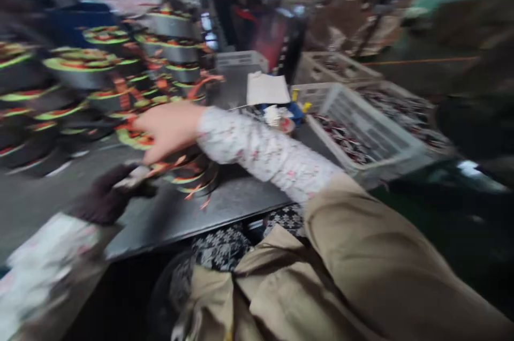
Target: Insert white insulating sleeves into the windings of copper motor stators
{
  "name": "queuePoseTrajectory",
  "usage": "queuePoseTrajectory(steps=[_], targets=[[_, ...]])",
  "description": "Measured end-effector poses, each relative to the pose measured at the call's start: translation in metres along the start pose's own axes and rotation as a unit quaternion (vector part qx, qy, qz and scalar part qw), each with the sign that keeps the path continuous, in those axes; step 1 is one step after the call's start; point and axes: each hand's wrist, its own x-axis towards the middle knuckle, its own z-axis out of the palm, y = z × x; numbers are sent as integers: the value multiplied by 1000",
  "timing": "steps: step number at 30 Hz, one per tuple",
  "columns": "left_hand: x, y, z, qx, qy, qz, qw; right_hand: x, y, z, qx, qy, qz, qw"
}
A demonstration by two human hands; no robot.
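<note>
My left hand [114, 191], in a dark glove, is closed at the left of the metal table, its fingers pressed around something small and pale that blur hides. Just beyond it, my bare right hand [171, 124] reaches across over a motor stator [193, 175] with copper leads and yellow-green insulation edges. Its fingers are smeared by motion, so I cannot tell if they grip a lead. An orange-red lead [160, 167] runs between the two hands. More stators stand stacked behind, such as a grey one [82, 70] on the left.
Stacked stators [176, 44] line the table's back left. White crates [385, 156] with many small dark and red parts stand to the right. A pale sheet or pad [267, 89] lies beside a grey bin [243, 60]. The table's front edge [209, 231] runs close to my lap.
</note>
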Motion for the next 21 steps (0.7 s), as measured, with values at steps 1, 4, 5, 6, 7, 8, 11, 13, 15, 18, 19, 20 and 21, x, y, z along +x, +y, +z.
queuePoseTrajectory(steps=[1,4,5,6,7,8,11,13,15,18,19,20,21], targets=[[0,-5,6,-65,22,-45,997,0,0,3,16,17,9,1000],[9,-33,27,-373,161,-161,900,1,2,11,-8,38,71,997],[12,-45,33,-444,161,-168,865,3,2,12,-12,37,74,996],[12,-55,38,-461,176,-176,852,4,3,13,-16,39,80,996],[12,-63,44,-472,189,-186,841,5,2,13,-21,34,92,995],[10,-68,48,-485,187,-191,832,5,0,11,-23,25,106,994],[3,-72,60,-520,180,-184,815,2,-9,7,-34,-4,152,988],[0,-74,65,-532,177,-175,809,1,-12,5,-41,-14,169,985],[0,-77,70,-525,170,-177,815,3,-11,6,-47,-16,176,983],[0,-82,73,-460,167,-194,850,5,-3,9,-40,-6,161,986],[-1,-81,72,-425,171,-193,868,4,-1,10,-27,7,154,988],[-3,-78,69,-387,176,-188,885,2,0,12,-13,29,150,988],[-6,-73,66,-352,182,-178,901,-1,0,13,-10,67,149,987]])
